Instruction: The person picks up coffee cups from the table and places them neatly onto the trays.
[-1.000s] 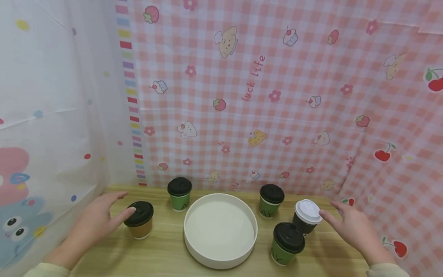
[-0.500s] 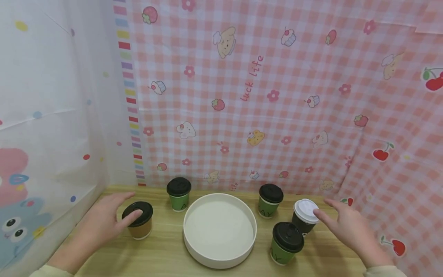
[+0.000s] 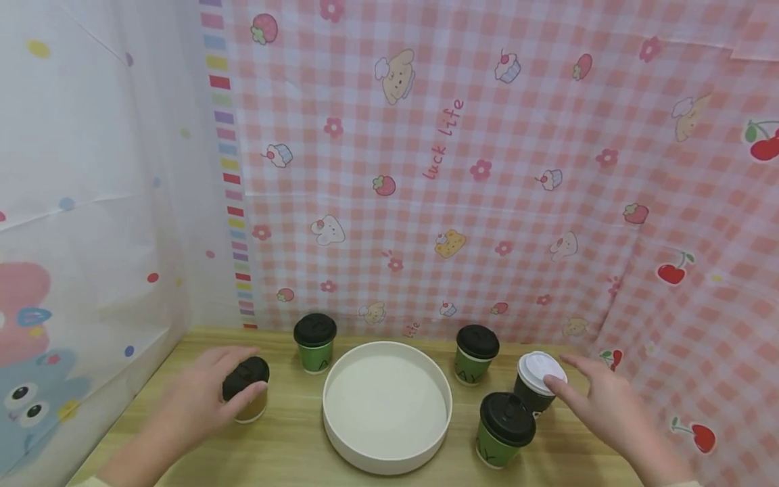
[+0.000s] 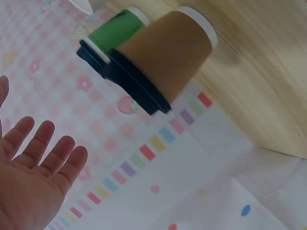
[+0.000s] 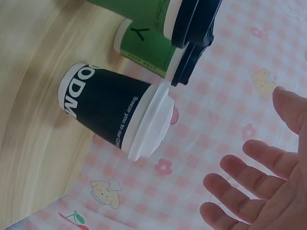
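Observation:
My left hand (image 3: 203,396) hovers at the brown paper cup (image 4: 170,52) with a black lid, thumb and fingers spread and overlapping the cup in the head view. In the left wrist view its fingers (image 4: 57,151) stand apart from the lid. On the other side, my right hand (image 3: 599,399) is spread beside the black paper cup (image 5: 108,105) with a white lid. Its thumb tip overlaps that lid in the head view, while the right wrist view shows a gap between fingers and cup. Both cups stand upright on the wooden table.
A round cream tray (image 3: 387,463) lies mid-table. Behind its left side stands a green cup (image 3: 316,355) with a black lid. Two more, a back green cup (image 3: 473,365) and a front green cup (image 3: 496,446), stand right of it. Patterned cloth (image 3: 365,135) hangs behind.
My left hand has moved right and now overlaps the brown cup. The right hand has shifted slightly left, over the white lid's edge in the head view. The cups stay put.

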{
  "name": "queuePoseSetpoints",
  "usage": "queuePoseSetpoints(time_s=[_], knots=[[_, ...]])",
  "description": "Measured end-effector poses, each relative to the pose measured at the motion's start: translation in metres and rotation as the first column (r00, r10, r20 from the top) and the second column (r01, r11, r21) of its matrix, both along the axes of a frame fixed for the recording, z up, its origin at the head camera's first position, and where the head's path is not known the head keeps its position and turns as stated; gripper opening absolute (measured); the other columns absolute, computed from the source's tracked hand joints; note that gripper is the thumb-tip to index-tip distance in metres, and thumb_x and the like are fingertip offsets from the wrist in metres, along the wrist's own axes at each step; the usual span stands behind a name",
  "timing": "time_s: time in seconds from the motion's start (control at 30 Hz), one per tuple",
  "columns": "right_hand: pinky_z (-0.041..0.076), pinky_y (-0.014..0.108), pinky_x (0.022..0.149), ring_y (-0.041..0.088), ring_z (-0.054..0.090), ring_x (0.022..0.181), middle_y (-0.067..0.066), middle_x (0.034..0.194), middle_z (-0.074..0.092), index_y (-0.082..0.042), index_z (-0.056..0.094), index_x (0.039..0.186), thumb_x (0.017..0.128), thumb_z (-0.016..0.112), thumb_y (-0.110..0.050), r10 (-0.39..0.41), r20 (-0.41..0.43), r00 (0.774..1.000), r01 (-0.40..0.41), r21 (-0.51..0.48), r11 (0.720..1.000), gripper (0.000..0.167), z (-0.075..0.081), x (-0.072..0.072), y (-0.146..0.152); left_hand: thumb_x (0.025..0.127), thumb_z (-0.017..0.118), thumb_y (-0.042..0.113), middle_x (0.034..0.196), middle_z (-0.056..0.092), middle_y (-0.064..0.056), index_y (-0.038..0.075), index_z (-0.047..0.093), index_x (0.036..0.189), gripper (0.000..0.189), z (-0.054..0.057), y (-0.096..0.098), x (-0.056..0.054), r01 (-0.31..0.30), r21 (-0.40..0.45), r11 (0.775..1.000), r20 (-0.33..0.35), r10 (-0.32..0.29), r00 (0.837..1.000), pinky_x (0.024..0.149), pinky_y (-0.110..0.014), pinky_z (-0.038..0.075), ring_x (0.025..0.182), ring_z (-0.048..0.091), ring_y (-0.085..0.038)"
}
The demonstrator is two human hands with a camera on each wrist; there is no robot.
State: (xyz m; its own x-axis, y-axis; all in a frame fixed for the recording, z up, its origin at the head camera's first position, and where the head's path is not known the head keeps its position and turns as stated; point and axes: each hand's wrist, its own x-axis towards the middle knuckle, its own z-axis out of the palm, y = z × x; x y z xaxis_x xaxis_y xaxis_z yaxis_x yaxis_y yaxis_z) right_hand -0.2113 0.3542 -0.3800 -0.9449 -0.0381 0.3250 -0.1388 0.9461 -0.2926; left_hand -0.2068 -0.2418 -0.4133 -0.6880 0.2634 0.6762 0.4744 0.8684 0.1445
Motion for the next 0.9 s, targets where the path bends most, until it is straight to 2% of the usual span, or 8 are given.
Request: queuePoseSetpoints(time_s=[0.17,0.3,0.37,0.5,0.57,0.63,0.8,0.9], knots=[[0.055,0.071,0.091,0.054,0.070,0.114,0.030,0.130,0.072,-0.002,0.070,0.135,0.097,0.079,-0.045,0.042,-0.069,0.997,-0.043,-0.010,0.999,0.058,-0.003,0.007,-0.006,0.078,0.095,0.034,0.122,0.076,-0.004,0.014,0.075,0.128,0.057,-0.001,0.017,0.008,0.063,-0.075,0.995,-0.047,-0.066,0.997,0.087,-0.049,0.065,0.110,0.075,-0.026],[0.057,0.069,0.088,0.049,0.073,0.109,0.026,0.125,0.075,-0.003,0.073,0.131,0.093,0.084,-0.040,0.081,-0.126,0.989,-0.083,-0.012,0.996,0.054,-0.005,0.012,-0.012,0.083,0.091,0.044,0.126,0.074,0.000,0.016,0.074,0.129,0.056,-0.005,0.034,0.015,0.105,-0.148,0.983,-0.034,-0.111,0.993,0.091,-0.045,0.065,0.115,0.073,-0.022],[0.058,0.067,0.087,0.044,0.075,0.105,0.025,0.123,0.076,-0.003,0.073,0.130,0.091,0.085,-0.038,0.096,-0.141,0.985,-0.098,-0.011,0.995,0.054,-0.006,0.015,-0.014,0.086,0.089,0.046,0.127,0.073,0.001,0.016,0.074,0.129,0.054,-0.009,0.043,0.018,0.146,-0.174,0.974,-0.014,-0.150,0.989,0.092,-0.043,0.065,0.115,0.072,-0.019],[0.058,0.066,0.089,0.041,0.075,0.108,0.023,0.126,0.076,-0.003,0.073,0.133,0.090,0.086,-0.041,0.110,-0.123,0.986,-0.112,-0.011,0.994,0.058,-0.007,0.019,-0.020,0.088,0.087,0.047,0.130,0.070,0.003,0.017,0.072,0.131,0.054,-0.019,0.059,0.023,0.241,-0.184,0.953,0.089,-0.228,0.969,0.093,-0.041,0.064,0.116,0.070,-0.017],[0.058,0.067,0.091,0.041,0.074,0.111,0.023,0.130,0.075,-0.005,0.072,0.135,0.090,0.086,-0.044,0.113,-0.106,0.988,-0.114,-0.008,0.993,0.061,-0.007,0.021,-0.022,0.091,0.083,0.050,0.134,0.069,0.002,0.017,0.072,0.133,0.054,-0.025,0.065,0.024,0.273,-0.178,0.945,0.156,-0.247,0.956,0.095,-0.042,0.063,0.119,0.069,-0.018],[0.057,0.067,0.094,0.044,0.072,0.119,0.022,0.131,0.075,-0.005,0.072,0.136,0.089,0.086,-0.045,0.121,-0.096,0.988,-0.122,-0.003,0.993,0.063,-0.007,0.022,-0.025,0.094,0.079,0.054,0.138,0.069,0.001,0.016,0.071,0.135,0.056,-0.031,0.072,0.025,0.289,-0.174,0.942,0.226,-0.247,0.942,0.098,-0.043,0.063,0.123,0.068,-0.021],[0.057,0.068,0.096,0.046,0.071,0.120,0.022,0.132,0.074,-0.008,0.070,0.137,0.089,0.085,-0.051,0.129,-0.052,0.990,-0.128,0.013,0.992,0.067,-0.009,0.025,-0.029,0.096,0.074,0.059,0.146,0.066,-0.004,0.014,0.066,0.143,0.065,-0.045,0.087,0.023,0.305,-0.150,0.940,0.388,-0.228,0.893,0.106,-0.049,0.059,0.132,0.065,-0.027],[0.057,0.066,0.098,0.044,0.072,0.121,0.019,0.133,0.074,-0.011,0.070,0.138,0.088,0.083,-0.057,0.124,-0.027,0.992,-0.123,0.031,0.992,0.069,-0.010,0.028,-0.032,0.095,0.075,0.058,0.148,0.064,-0.005,0.014,0.064,0.145,0.067,-0.053,0.094,0.020,0.303,-0.146,0.942,0.441,-0.212,0.872,0.109,-0.050,0.057,0.135,0.063,-0.029]])
